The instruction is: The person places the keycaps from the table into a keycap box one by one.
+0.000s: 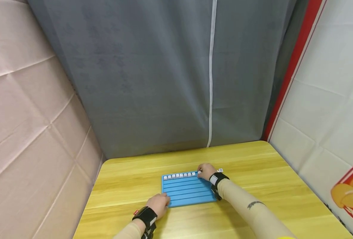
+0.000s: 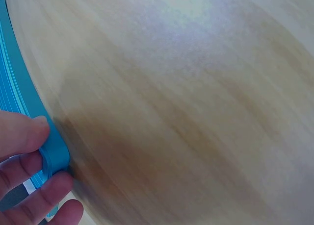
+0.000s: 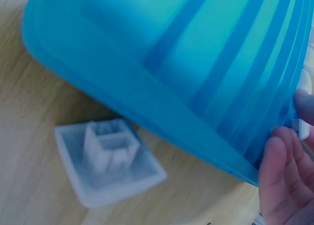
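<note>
A blue grooved tray (image 1: 188,192) lies on the table, with a row of several white keycaps (image 1: 181,175) along its far edge. My left hand (image 1: 158,205) holds the tray's near left corner; in the left wrist view the thumb (image 2: 30,134) is on top and the fingers wrap the rounded corner. Over the far right end of the row, my right hand (image 1: 206,171) pinches a white keycap (image 3: 304,129) between thumb and fingertips, right at the tray's end groove. The fingers partly hide that keycap.
Beside the tray's edge in the right wrist view lies a translucent white square piece (image 3: 110,161) with a box-shaped centre. A small white item with a dark pattern (image 1: 220,170) sits past the right wrist. A grey curtain (image 1: 164,83) hangs behind the wooden table (image 1: 128,179).
</note>
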The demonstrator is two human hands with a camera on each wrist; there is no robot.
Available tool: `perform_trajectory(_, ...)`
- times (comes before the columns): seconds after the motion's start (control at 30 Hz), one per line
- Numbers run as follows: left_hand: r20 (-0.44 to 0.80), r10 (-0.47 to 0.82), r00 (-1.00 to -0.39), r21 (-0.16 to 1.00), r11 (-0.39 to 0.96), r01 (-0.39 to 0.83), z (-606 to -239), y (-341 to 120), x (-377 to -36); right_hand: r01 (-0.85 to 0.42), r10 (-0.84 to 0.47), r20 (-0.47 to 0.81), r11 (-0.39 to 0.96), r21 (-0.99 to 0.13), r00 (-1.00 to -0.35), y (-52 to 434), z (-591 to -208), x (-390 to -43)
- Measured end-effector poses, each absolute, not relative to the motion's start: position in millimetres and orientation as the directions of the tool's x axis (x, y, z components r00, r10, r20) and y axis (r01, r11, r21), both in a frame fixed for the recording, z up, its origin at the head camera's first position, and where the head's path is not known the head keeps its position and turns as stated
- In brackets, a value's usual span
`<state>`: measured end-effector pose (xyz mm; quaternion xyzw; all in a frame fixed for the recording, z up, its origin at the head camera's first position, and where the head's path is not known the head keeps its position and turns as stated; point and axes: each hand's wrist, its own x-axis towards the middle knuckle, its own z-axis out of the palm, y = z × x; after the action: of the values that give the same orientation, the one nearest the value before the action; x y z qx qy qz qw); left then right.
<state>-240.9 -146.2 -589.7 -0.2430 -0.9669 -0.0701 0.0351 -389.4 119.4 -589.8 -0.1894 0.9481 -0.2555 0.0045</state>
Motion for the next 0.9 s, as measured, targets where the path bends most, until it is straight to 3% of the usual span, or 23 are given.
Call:
perform_trajectory(0.27, 0.106, 0.459, -0.882, 0.127, 0.874, 0.47, -589.1, -146.0, -240.8, -0.345, -0.358, 0.072, 0.797, -0.495, -0.931, 122.0, -586.0, -387.4)
perform_trajectory(0.9, 0.112, 0.463, -0.879, 0.128, 0.871, 0.475, -589.7, -147.1, -240.2, -0.43, -0.392, 0.182, 0.855, -0.29, -0.902, 121.4, -592.9, -383.8)
